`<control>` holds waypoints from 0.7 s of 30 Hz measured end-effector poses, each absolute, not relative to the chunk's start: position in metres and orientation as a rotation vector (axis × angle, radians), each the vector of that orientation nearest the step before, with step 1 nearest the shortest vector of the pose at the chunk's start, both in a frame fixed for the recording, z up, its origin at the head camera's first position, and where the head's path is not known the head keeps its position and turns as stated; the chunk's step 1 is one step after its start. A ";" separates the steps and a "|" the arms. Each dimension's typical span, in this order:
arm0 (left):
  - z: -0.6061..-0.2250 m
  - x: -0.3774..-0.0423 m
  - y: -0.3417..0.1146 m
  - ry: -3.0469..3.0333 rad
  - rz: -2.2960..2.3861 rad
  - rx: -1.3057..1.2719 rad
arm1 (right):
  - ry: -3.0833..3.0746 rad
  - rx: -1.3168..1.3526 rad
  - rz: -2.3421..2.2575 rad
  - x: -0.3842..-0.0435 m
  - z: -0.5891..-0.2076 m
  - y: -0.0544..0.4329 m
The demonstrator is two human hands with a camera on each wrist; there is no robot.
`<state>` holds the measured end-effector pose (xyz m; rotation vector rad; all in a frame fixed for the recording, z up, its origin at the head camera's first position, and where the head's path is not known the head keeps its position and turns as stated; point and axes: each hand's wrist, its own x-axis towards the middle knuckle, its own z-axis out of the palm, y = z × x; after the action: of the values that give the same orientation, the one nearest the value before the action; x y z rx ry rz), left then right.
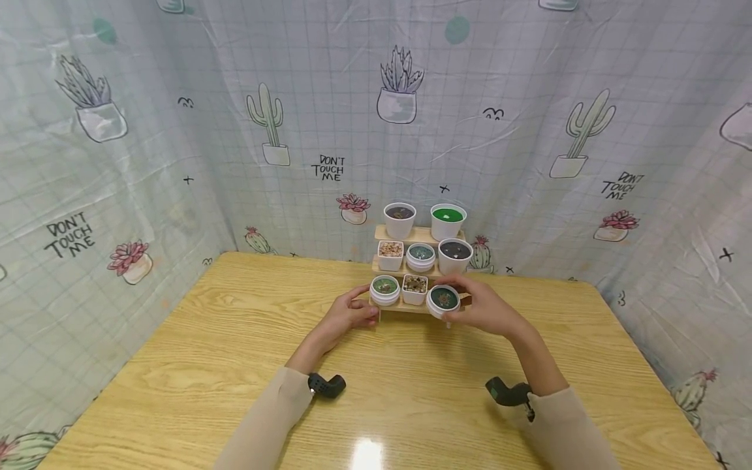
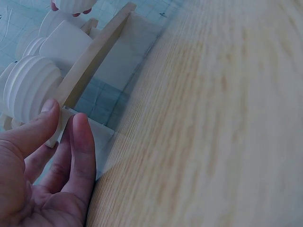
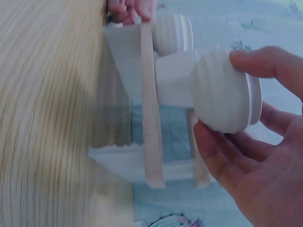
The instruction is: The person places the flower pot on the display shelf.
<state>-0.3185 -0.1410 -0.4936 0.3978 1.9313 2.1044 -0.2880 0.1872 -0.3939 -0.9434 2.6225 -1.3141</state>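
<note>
A small three-tier display stand (image 1: 410, 308), with wooden slats and pale side panels, stands on the table. My left hand (image 1: 345, 314) grips its lower left end; in the left wrist view the thumb lies at the end of the front slat (image 2: 90, 66) and the fingers curl by the side panel. Between the thumb and fingers of my right hand (image 1: 490, 312) is a round white ribbed pot (image 3: 220, 92) with a dark green filling. It is tilted, clear of the front slat (image 3: 151, 118) in the right wrist view. A square pot (image 1: 414, 297) and a green-filled round pot (image 1: 384, 296) sit on the lowest tier.
The middle tier bears a square pot (image 1: 390, 262), a small round pot (image 1: 420, 264) and a dark-filled pot (image 1: 455, 262). Two taller pots, one grey-filled (image 1: 399, 226) and one green-filled (image 1: 448, 228), stand on top. A cactus-print curtain (image 1: 329, 124) hangs close behind the wooden table (image 1: 252, 326).
</note>
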 end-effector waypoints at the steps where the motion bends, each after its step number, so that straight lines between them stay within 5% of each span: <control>1: -0.494 -0.319 -0.141 1.933 2.101 0.401 | 2.633 -0.938 -1.323 -0.290 -0.395 0.189; 21: -0.494 -0.319 -0.141 1.944 2.105 0.393 | 2.700 -0.722 -1.448 -0.303 -0.417 0.192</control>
<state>-0.3186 -0.1408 -0.4940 0.3926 1.9443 2.1051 -0.3032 0.1916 -0.4169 -0.7223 2.7005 -1.4482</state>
